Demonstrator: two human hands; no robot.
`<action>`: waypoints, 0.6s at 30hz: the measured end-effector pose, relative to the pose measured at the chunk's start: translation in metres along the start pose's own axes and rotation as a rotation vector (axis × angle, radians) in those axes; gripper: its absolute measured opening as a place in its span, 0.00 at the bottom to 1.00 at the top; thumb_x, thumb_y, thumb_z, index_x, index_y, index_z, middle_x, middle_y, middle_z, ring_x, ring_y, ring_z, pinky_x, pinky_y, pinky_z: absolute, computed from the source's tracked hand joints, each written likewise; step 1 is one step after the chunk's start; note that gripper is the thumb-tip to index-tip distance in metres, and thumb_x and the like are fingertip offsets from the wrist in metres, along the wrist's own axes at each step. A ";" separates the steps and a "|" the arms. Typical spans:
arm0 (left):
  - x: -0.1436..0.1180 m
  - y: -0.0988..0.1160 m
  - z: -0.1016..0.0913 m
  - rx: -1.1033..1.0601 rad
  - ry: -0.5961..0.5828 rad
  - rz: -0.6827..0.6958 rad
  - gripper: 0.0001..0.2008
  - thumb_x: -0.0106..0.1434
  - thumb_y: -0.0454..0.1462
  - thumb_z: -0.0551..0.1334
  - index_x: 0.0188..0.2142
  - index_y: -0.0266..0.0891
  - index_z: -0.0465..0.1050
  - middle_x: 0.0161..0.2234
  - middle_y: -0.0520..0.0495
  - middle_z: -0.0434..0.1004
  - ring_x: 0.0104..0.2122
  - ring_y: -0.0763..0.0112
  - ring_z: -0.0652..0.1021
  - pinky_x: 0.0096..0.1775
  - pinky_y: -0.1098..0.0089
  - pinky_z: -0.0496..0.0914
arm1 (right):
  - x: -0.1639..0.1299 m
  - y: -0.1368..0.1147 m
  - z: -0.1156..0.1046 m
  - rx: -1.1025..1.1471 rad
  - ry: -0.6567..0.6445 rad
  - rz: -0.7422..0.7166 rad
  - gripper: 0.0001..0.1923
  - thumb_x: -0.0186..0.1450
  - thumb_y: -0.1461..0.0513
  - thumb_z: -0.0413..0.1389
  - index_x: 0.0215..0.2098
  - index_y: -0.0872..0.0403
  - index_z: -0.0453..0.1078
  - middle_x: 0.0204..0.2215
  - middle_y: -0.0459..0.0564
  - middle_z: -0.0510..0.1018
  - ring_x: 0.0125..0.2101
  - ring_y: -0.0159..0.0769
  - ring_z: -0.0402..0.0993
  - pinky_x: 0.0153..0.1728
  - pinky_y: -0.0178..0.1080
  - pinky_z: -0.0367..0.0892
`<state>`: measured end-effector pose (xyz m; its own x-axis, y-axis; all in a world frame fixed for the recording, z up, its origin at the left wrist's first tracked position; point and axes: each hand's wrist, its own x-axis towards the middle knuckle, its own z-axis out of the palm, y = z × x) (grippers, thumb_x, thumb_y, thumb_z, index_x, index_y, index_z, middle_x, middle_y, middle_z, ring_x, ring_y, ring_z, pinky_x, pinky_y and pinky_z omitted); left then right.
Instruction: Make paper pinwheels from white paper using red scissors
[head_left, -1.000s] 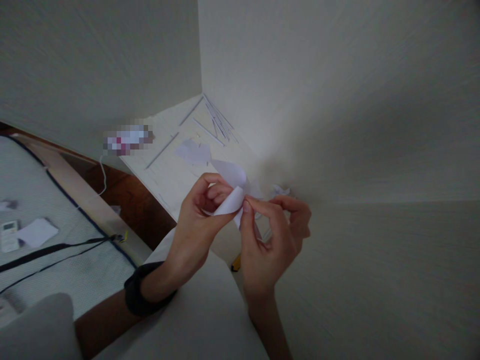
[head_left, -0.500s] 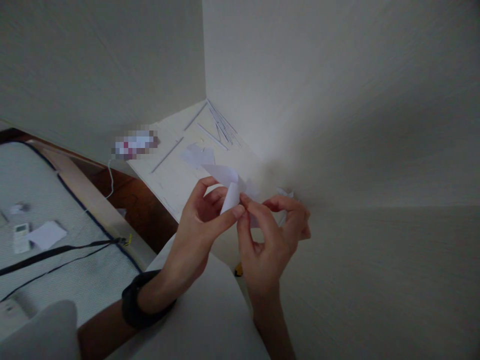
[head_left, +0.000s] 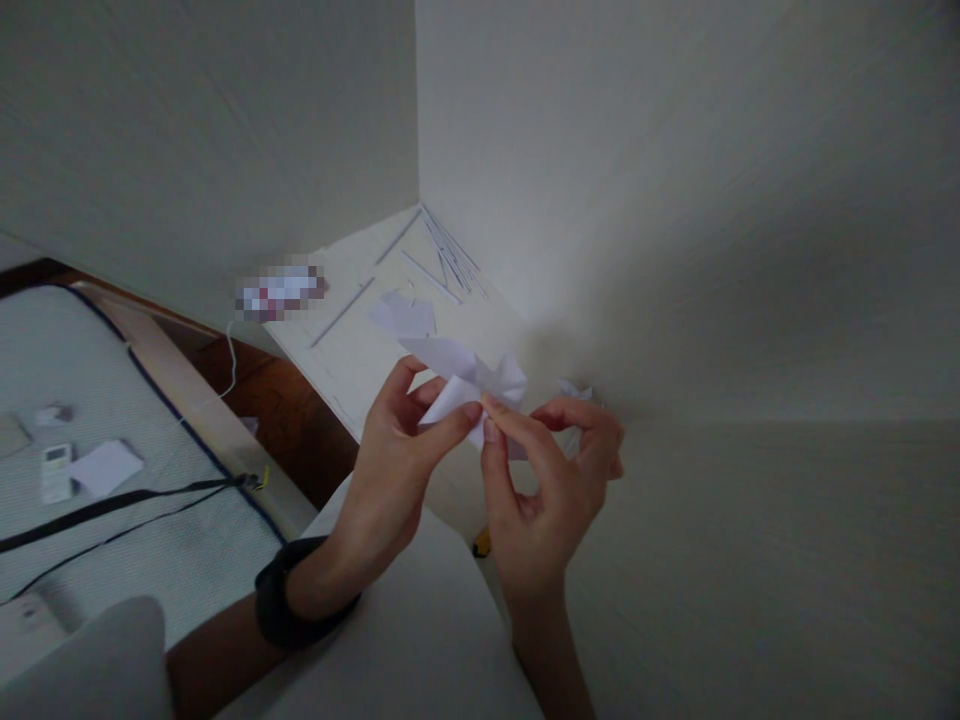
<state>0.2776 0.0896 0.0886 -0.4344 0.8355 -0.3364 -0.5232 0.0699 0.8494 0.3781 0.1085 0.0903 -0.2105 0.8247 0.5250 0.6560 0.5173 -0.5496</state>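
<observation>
left hand pinches a creased white paper sheet | right hand pinching it too | skinny white sticks beyond, maybe paper lol

From the head, a forward and downward view is given, with the hands seen close and the surface beyond.

Left fingers and right fingers pinch curled white paper above a white tabletop.

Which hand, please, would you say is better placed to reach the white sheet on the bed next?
Probably the left hand: it is nearer the white sheet, while the right hand lies beyond it. Both, though, hold the bent paper.
</observation>
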 end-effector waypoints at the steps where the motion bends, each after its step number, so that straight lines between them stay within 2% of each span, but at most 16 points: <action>1: 0.000 0.000 0.000 0.002 -0.006 0.004 0.16 0.54 0.32 0.67 0.42 0.43 0.69 0.33 0.53 0.81 0.33 0.70 0.80 0.36 0.72 0.73 | 0.000 0.000 0.000 0.002 0.005 0.000 0.08 0.64 0.65 0.59 0.39 0.47 0.76 0.36 0.46 0.65 0.38 0.37 0.66 0.44 0.47 0.57; 5: 0.001 0.000 -0.001 -0.052 -0.033 0.008 0.16 0.54 0.31 0.68 0.42 0.43 0.68 0.33 0.53 0.81 0.34 0.71 0.80 0.38 0.73 0.73 | -0.002 0.002 -0.001 0.020 0.012 -0.011 0.08 0.64 0.65 0.59 0.40 0.47 0.76 0.36 0.46 0.65 0.37 0.37 0.66 0.44 0.47 0.59; 10: 0.002 -0.001 -0.003 -0.074 -0.069 0.016 0.15 0.54 0.29 0.67 0.39 0.42 0.68 0.32 0.56 0.80 0.31 0.75 0.78 0.34 0.77 0.72 | -0.002 0.003 -0.002 0.125 0.010 0.062 0.07 0.65 0.65 0.58 0.39 0.47 0.76 0.35 0.46 0.66 0.37 0.37 0.65 0.42 0.45 0.61; 13: -0.001 -0.001 -0.004 -0.074 -0.095 0.006 0.16 0.54 0.29 0.68 0.40 0.43 0.68 0.31 0.56 0.80 0.28 0.76 0.77 0.32 0.78 0.72 | -0.001 0.004 -0.001 0.235 0.035 0.167 0.09 0.63 0.65 0.59 0.41 0.48 0.74 0.38 0.47 0.68 0.42 0.38 0.66 0.44 0.44 0.62; 15: -0.002 -0.001 -0.004 -0.076 -0.114 -0.008 0.17 0.55 0.29 0.68 0.42 0.43 0.68 0.33 0.56 0.81 0.28 0.76 0.78 0.32 0.78 0.73 | 0.000 0.007 -0.001 0.310 0.055 0.269 0.16 0.61 0.64 0.61 0.47 0.49 0.70 0.42 0.48 0.69 0.45 0.39 0.66 0.47 0.44 0.62; 18: -0.004 -0.002 -0.003 -0.064 -0.129 -0.020 0.17 0.55 0.29 0.68 0.42 0.43 0.69 0.34 0.55 0.82 0.30 0.75 0.79 0.32 0.78 0.73 | 0.001 0.014 0.001 0.510 -0.034 0.465 0.23 0.58 0.60 0.62 0.51 0.49 0.65 0.45 0.50 0.72 0.46 0.41 0.69 0.47 0.46 0.62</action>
<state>0.2779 0.0848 0.0869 -0.3274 0.8978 -0.2947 -0.5780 0.0564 0.8140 0.3862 0.1171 0.0829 -0.0178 0.9894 0.1444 0.2623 0.1439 -0.9542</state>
